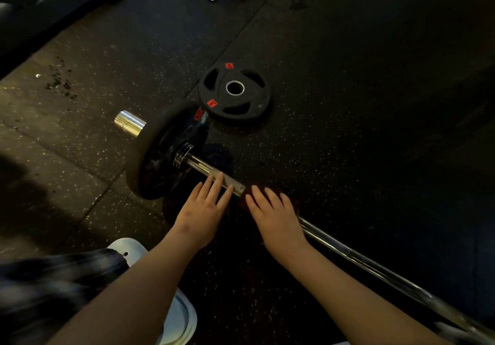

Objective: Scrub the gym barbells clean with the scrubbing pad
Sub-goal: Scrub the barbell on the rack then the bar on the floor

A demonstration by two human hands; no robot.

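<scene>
Risk: we judge the bar could roll on the floor if we push the pad sideways, since neither hand wraps the shaft; the pad could also slip off the round steel.
Left hand [203, 210]: fingers straight and together, lying flat on the barbell [348, 253] shaft, gripping nothing.
Right hand [276, 216]: fingers straight and spread, pressing down on what we take for the dark reddish scrubbing pad [261, 183] over the shaft.
Loaded plate [160, 154]: on the sleeve, just beyond our left fingertips.
Loose plate [234, 95]: flat on the floor, farther off.
</scene>
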